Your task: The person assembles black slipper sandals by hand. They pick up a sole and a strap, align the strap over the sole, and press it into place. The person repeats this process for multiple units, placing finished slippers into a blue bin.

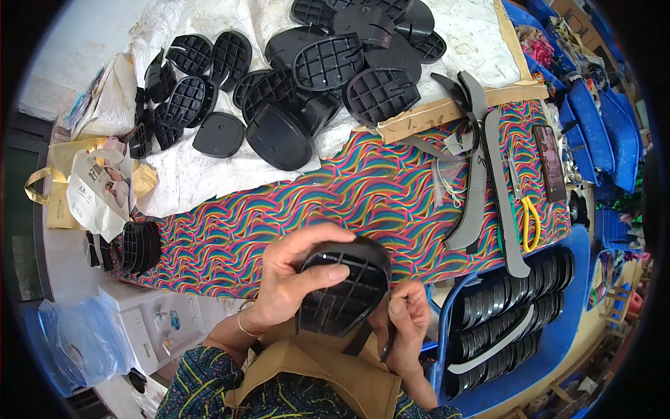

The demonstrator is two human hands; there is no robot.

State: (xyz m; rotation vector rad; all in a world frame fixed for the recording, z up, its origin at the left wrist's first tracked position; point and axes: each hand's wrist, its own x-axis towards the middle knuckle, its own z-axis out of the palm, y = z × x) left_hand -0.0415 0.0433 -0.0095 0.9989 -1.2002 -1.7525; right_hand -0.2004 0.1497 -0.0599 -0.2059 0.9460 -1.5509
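I see a person's left hand (296, 276) gripping a black shoe heel (331, 304), thumb on the gridded face and fingers around the upper edge. It is held tilted over the near edge of the bench (209, 244), which wears a wavy, many-coloured cloth (391, 195). At four o'clock from the heel, just beside it, the right hand (408, 318) has its fingers curled closed (whether they pinch the dark strip (386, 339) there, I cannot tell).

Counting from that same heel, a loose pile of black heels (328, 63) spreads from eleven to twelve o'clock on a white sheet (202, 178). Long grey strips (494, 181) lie near two o'clock, the phone (550, 164) beyond them. Yellow-handled scissors (532, 227) rest between two and three. Between three and four, rows of black pieces (516, 290) fill a blue tub (558, 353). A white bag (101, 195) slumps near ten.
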